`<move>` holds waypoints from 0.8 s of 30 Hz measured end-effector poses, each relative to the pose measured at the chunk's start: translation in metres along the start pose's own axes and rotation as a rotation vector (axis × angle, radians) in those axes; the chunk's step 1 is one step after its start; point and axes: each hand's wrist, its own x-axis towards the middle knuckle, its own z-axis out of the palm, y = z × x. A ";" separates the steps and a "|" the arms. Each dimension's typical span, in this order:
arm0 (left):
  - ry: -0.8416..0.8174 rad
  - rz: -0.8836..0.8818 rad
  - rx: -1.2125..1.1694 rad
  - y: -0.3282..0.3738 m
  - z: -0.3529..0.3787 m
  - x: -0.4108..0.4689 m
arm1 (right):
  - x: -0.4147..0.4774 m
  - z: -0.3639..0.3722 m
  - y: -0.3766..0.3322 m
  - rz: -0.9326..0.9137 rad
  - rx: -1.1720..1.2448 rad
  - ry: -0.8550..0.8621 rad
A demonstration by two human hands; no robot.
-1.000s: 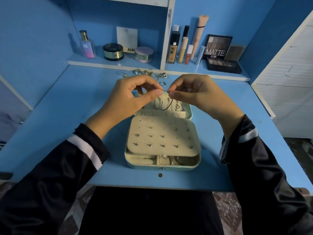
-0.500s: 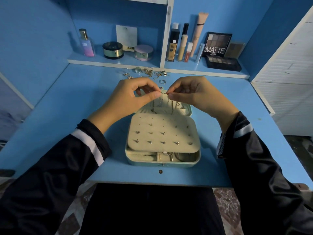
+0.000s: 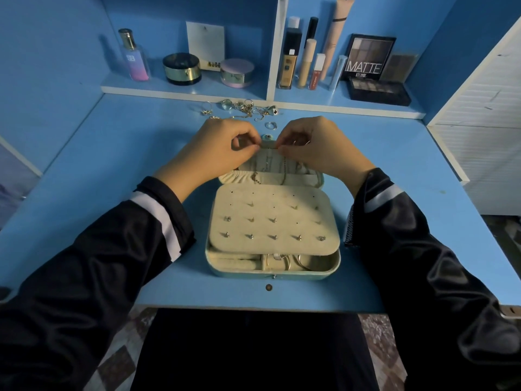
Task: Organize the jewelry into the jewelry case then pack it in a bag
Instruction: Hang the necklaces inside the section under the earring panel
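On the blue surface [image 3: 112, 170], left grip [image 3: 217, 153] and right grip [image 3: 315, 149] pinch a chain [image 3: 285, 170] over the case [image 3: 273, 273]. The studs [image 3: 272, 221] look stowed; loose rings [image 3: 245, 107] beyond remain.

1 view in play: the head camera, worn by the person, looks forward and down across the blue desk [image 3: 84, 165]. It's wide-angle and close in, with the jewelry case [image 3: 239, 273] dead centre, sleeves [image 3: 84, 277] filling both lower corners and the shelf [image 3: 183, 90] up top.
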 end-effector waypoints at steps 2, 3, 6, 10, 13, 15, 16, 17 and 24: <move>-0.014 0.016 0.036 -0.001 0.002 0.003 | 0.003 0.003 0.001 -0.020 -0.054 0.020; -0.017 0.025 0.053 -0.001 0.003 0.004 | 0.005 0.005 0.002 -0.028 -0.076 0.030; -0.013 0.039 0.093 -0.002 0.004 0.009 | 0.009 0.009 0.004 -0.049 -0.141 0.061; 0.000 0.075 0.116 -0.003 0.006 0.014 | 0.013 0.013 0.006 -0.077 -0.190 0.100; 0.009 0.078 0.123 -0.003 0.008 0.017 | 0.015 0.015 0.008 -0.087 -0.222 0.110; 0.017 0.084 0.124 -0.003 0.008 0.018 | 0.016 0.017 0.009 -0.098 -0.244 0.115; 0.021 0.088 0.127 -0.003 0.008 0.018 | 0.016 0.018 0.010 -0.103 -0.251 0.118; 0.024 0.093 0.134 -0.003 0.009 0.018 | 0.016 0.019 0.011 -0.105 -0.257 0.121; -0.001 0.156 0.191 -0.002 0.008 0.019 | 0.019 0.022 0.014 -0.130 -0.324 0.118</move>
